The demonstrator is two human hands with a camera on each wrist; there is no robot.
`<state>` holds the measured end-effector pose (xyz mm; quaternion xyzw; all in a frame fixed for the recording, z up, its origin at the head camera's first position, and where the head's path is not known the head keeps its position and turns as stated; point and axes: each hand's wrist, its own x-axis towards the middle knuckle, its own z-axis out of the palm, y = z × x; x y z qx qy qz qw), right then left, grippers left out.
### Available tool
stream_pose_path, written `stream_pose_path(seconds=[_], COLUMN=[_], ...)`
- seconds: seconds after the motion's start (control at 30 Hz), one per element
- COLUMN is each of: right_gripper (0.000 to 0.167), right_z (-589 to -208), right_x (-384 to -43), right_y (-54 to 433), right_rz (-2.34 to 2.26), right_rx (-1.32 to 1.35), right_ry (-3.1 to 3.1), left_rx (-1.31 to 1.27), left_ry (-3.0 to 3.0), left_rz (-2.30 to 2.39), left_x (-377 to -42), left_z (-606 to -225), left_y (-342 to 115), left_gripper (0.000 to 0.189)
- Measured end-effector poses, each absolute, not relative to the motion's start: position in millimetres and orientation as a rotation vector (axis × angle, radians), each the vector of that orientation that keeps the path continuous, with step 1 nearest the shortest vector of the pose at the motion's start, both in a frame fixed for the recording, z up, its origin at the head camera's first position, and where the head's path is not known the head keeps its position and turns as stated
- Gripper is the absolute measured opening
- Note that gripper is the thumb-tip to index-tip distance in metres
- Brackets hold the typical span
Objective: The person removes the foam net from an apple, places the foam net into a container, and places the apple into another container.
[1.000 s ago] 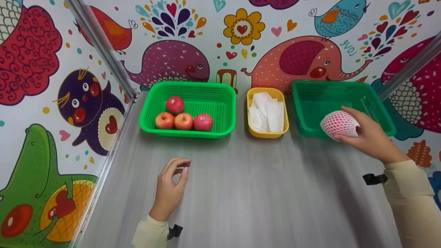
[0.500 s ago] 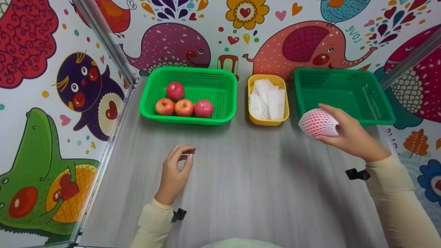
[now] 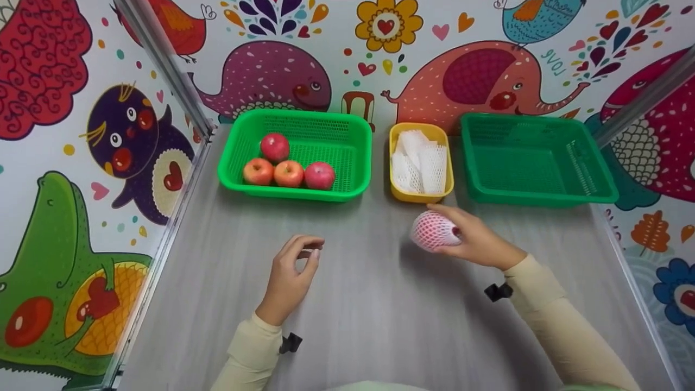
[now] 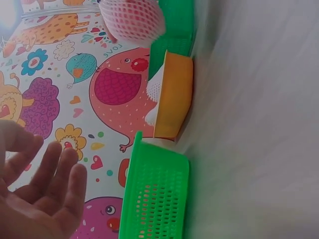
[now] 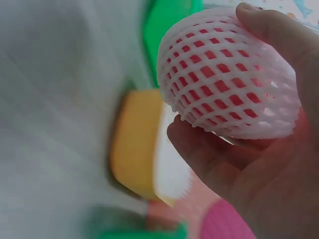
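Note:
My right hand (image 3: pixel 478 239) grips a red apple in a white foam net sleeve (image 3: pixel 434 232), held over the table in front of the yellow basket. In the right wrist view the mesh of the sleeved apple (image 5: pixel 214 79) shows red through its holes, with thumb and fingers on either side. My left hand (image 3: pixel 290 274) hovers over the table in front of the bright green basket (image 3: pixel 296 191), fingers loosely bent and holding nothing. Its relaxed fingers (image 4: pixel 75 191) also show in the left wrist view. Several bare apples (image 3: pixel 289 174) lie in the bright green basket.
The small yellow basket (image 3: pixel 422 196) holds several white foam net sleeves (image 3: pixel 433 165). A darker green basket (image 3: pixel 543 198) stands to its right. Patterned walls (image 3: pixel 380 81) close off the back and both sides of the grey table (image 3: pixel 358 326).
My right hand has carried the sleeved apple leftward and nearer, from over the dark green basket to in front of the yellow one. The left hand has shifted slightly right.

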<state>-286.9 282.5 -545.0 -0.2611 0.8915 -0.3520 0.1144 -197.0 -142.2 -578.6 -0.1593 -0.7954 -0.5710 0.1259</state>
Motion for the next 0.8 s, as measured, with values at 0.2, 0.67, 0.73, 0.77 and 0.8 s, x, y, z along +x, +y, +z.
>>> stream_pose_path(seconds=[0.2,0.67,0.73,0.77,0.8], right_gripper=[0.086,0.081,0.08,0.08,0.079], right_z=[-584.7,-596.6,-596.0,-596.8,-597.3], right_x=[-286.6,-279.7,-277.2,-275.6,-273.3], right_y=[270.0,269.3,267.0,265.4,263.4], right_rz=[-1.015,-1.019,-1.011,-1.015,-1.012], right_rx=[-0.804,-0.762,-0.751,-0.754,-0.753], right_ry=[2.547,2.606,2.65,2.676,2.702], left_rx=[-0.485,-0.597,-0.667,-0.708,-0.743], left_ry=[-2.357,-2.499,-2.548,-2.564,-2.58], left_rz=[-1.676,-1.701,-1.681,-1.671,-1.66], left_x=[-200.1,-215.3,-224.2,-229.0,-233.5], left_z=[-583.2,-584.1,-583.3,-583.9,-584.4], left_y=[-133.1,-103.3,-93.1,-88.0,-82.6], left_gripper=[0.021,0.023,0.025,0.025,0.026])
